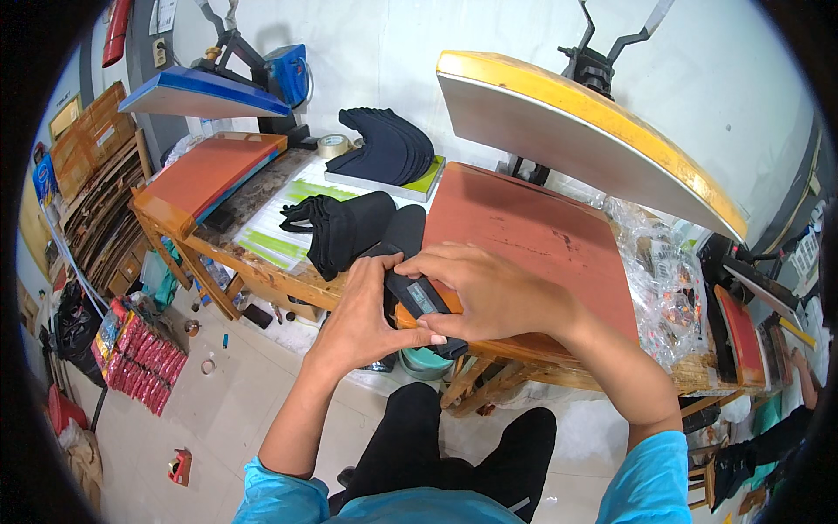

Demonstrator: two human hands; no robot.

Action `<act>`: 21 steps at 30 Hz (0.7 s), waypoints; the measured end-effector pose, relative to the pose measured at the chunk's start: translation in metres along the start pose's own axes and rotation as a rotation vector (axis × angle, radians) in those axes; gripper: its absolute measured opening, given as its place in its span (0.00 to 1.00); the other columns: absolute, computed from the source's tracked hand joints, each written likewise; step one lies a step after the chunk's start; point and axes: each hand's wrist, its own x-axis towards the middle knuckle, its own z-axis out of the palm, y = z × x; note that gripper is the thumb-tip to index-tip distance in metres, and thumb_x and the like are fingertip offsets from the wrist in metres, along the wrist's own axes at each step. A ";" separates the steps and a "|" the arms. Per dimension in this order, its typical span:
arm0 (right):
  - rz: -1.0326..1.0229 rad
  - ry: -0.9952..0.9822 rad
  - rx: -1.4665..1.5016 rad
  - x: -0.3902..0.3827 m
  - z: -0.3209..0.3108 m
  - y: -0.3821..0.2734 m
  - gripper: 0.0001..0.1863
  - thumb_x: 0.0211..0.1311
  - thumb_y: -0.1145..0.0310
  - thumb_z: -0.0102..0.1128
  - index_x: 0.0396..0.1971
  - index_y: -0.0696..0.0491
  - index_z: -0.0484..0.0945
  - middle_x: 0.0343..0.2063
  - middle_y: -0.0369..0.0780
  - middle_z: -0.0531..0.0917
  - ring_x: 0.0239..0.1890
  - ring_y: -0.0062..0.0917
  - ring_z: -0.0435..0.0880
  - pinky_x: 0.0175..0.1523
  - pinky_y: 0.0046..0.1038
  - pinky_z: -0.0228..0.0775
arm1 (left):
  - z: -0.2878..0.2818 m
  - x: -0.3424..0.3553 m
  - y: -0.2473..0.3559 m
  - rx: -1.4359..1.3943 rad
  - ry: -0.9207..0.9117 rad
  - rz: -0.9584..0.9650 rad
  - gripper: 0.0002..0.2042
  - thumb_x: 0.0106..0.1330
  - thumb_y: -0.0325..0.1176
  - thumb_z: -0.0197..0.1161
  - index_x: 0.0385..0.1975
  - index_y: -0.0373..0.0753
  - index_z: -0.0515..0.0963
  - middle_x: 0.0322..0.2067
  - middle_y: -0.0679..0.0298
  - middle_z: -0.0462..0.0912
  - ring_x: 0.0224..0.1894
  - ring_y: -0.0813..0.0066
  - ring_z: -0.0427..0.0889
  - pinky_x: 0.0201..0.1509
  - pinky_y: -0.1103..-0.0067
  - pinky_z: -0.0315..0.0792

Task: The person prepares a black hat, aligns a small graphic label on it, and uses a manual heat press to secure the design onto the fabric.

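Largest hazard, as judged: the yellow-rimmed upper plate (pixel 594 135) stands tilted open above the rust-red bed (pixel 532 227), on the right. A knock or weak lever could drop it toward the right hand (pixel 484 293), working by the bed's near left corner. Whether the plate is hot cannot be told.

Next: the black cloth piece (pixel 398 286) lies under both hands at that same corner, close to the table's near edge. Uneven pressure or a lifted finger might let it skew or slide off.

Smallest: the grey patch (pixel 422 299) on the cloth could end up crooked if the thumbs drag it sideways.

Grip: the left hand (pixel 362 306) has fingers and thumb against the cloth from the left, the right hand covers it from the right, fingers bent, thumbs near each other. True pinch or flat pressing, cannot tell.

Surface: a worn wooden table (pixel 279 278), paint-streaked white and green on top. Clear plastic wrap (pixel 668 288) crumpled right of the bed; a stack of dark curved pieces (pixel 384 148) on the far side; folded black cloth (pixel 349 227) nearer, just left of the hands; a tape roll (pixel 333 146) far left of the stack.

Room: pale wall (pixel 393 52), tiled floor (pixel 262 393), flattened cardboard (pixel 96 192) at far left, red-wrapped bundles (pixel 144 358) nearer, a red tape dispenser (pixel 180 467) near left
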 end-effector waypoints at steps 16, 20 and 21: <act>-0.043 -0.062 0.062 0.004 -0.003 -0.002 0.30 0.61 0.69 0.71 0.66 0.56 0.82 0.56 0.48 0.87 0.59 0.40 0.81 0.70 0.43 0.69 | 0.001 -0.001 -0.002 0.021 0.010 -0.003 0.61 0.42 0.65 0.89 0.67 0.21 0.69 0.62 0.38 0.75 0.70 0.43 0.75 0.73 0.57 0.73; -0.051 -0.089 0.045 0.005 0.001 0.001 0.27 0.62 0.71 0.71 0.64 0.53 0.84 0.56 0.44 0.87 0.56 0.36 0.81 0.67 0.39 0.71 | 0.001 -0.001 -0.003 0.013 0.002 -0.004 0.61 0.42 0.64 0.89 0.68 0.21 0.69 0.63 0.39 0.75 0.71 0.43 0.74 0.73 0.57 0.73; -0.057 -0.078 0.044 0.004 0.003 0.002 0.27 0.62 0.71 0.72 0.63 0.53 0.85 0.55 0.43 0.87 0.56 0.35 0.81 0.67 0.39 0.71 | 0.001 -0.001 -0.003 0.010 0.003 0.000 0.61 0.42 0.64 0.89 0.68 0.21 0.69 0.62 0.39 0.75 0.71 0.43 0.74 0.73 0.57 0.73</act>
